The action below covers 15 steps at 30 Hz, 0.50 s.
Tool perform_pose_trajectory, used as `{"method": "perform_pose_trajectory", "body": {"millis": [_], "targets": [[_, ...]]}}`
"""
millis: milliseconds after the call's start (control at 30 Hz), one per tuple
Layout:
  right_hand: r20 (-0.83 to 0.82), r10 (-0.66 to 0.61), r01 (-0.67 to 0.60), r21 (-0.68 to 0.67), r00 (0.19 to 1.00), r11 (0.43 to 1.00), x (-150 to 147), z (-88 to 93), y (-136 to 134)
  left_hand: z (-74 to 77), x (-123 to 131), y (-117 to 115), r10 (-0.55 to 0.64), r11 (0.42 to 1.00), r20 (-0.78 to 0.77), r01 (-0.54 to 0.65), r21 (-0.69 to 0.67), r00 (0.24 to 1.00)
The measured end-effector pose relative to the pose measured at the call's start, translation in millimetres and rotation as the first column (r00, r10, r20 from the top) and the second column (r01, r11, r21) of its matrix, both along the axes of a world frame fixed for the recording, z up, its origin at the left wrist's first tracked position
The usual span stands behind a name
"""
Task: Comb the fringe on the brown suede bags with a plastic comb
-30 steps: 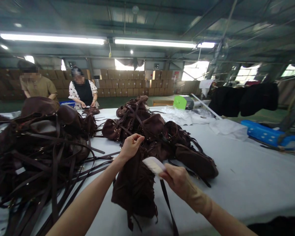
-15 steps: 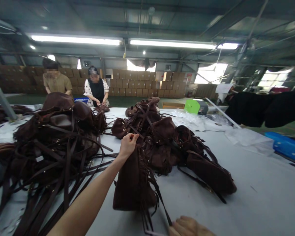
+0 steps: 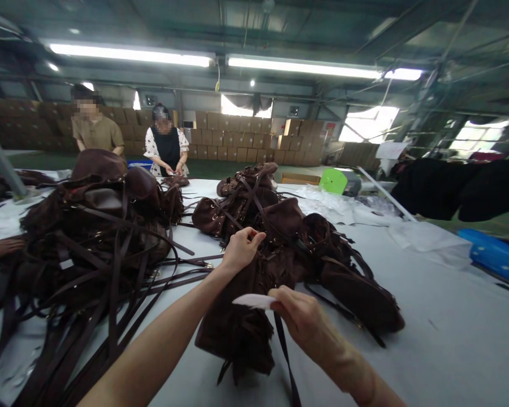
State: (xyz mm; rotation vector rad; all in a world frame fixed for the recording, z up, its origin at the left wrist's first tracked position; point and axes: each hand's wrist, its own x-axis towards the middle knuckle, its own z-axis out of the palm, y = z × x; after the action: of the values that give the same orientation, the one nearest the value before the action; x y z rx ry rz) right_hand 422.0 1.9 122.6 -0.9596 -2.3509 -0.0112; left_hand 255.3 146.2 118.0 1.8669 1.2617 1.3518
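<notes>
My left hand (image 3: pixel 242 249) pinches the upper edge of a dark brown fringed bag (image 3: pixel 220 323) that hangs tilted over the white table. Just in front of the bag, my right hand (image 3: pixel 300 314) is closed on a thin white piece (image 3: pixel 252 301), perhaps paper or cloth; its exact kind cannot be made out. The white piece points left across the fringe. A dark strap (image 3: pixel 282 350) runs down below my right hand. Behind my hands lies a pile of similar brown bags (image 3: pixel 280 217) with straps and metal eyelets.
A larger heap of brown bags (image 3: pixel 97 226) with tangled straps covers the left side, where another person's hand (image 3: pixel 2 249) touches it. Two people stand across the table (image 3: pixel 458 328). Clear plastic (image 3: pixel 322 199), a green-sided device (image 3: pixel 333 181) and a blue item (image 3: pixel 496 257) lie to the right.
My right hand has risen from the bottom edge to the bag's front, with the white piece now in plain view. My left hand has shifted right with the bag's top.
</notes>
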Motion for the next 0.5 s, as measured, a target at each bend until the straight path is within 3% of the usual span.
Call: {"method": "perform_pose_trajectory", "body": {"millis": [100,167,300,500], "targets": [[0.285,-0.098,0.120,-0.060,0.953,0.991,-29.3,-27.5,2.5,-1.6,-0.7,2.6,0.031,0.999,0.006,-0.031,-0.017,1.000],[0.374,-0.160,0.222,-0.129,0.914,0.966,-34.4,-41.3,-4.1,-5.6,-7.4,7.2,0.078,0.997,0.017,-0.077,-0.030,0.997],[0.383,-0.196,0.301,-0.236,0.903,0.924,-22.3,-64.0,-26.7,-17.7,-25.7,20.0,0.204,0.979,0.041,-0.202,-0.036,0.978],[0.412,-0.224,0.312,-0.160,0.883,0.936,5.3,-102.5,-55.6,-34.2,-35.6,30.5,0.284,0.958,0.042,-0.281,-0.055,0.958]]}}
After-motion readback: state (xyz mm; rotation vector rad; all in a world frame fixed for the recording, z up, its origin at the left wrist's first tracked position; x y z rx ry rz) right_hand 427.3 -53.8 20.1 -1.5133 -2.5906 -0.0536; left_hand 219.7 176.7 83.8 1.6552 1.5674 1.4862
